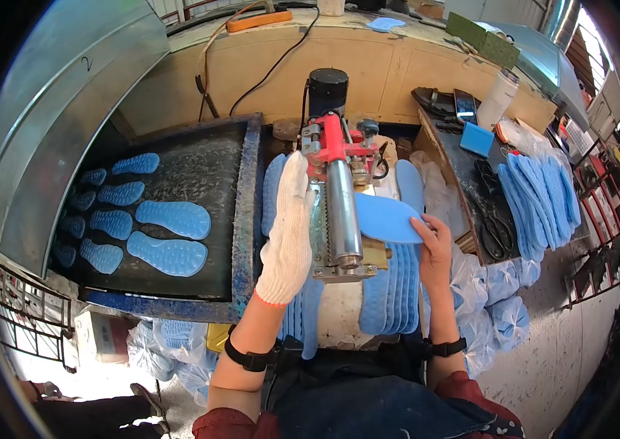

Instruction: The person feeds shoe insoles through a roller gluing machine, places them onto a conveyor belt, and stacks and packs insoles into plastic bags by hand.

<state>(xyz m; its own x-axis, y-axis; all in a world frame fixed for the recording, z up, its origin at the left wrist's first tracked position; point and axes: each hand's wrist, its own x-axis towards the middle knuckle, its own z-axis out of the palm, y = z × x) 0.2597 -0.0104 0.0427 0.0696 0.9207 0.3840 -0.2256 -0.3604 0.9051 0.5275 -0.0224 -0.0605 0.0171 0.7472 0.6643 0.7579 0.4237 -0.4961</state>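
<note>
My right hand (436,249), bare, pinches the edge of a flat blue insole (389,218). The insole's other end reaches the steel roller (344,212) of a small red machine (333,139) and is hidden behind it. On the machine's left side is my left hand (288,234) in a white knit glove, its fingers stretched out along the roller and holding nothing that I can see. Stacked blue insoles (390,296) lie below the machine on the right, and more insoles (311,314) stand at its lower left, near my left wrist.
A dark conveyor bed (200,161) at left carries several textured blue insoles (173,219). On the right-hand bench are scissors (499,235), a phone (464,106), a white bottle (498,99) and a pile of insoles (538,201). Plastic bags (508,322) of insoles sit on the floor.
</note>
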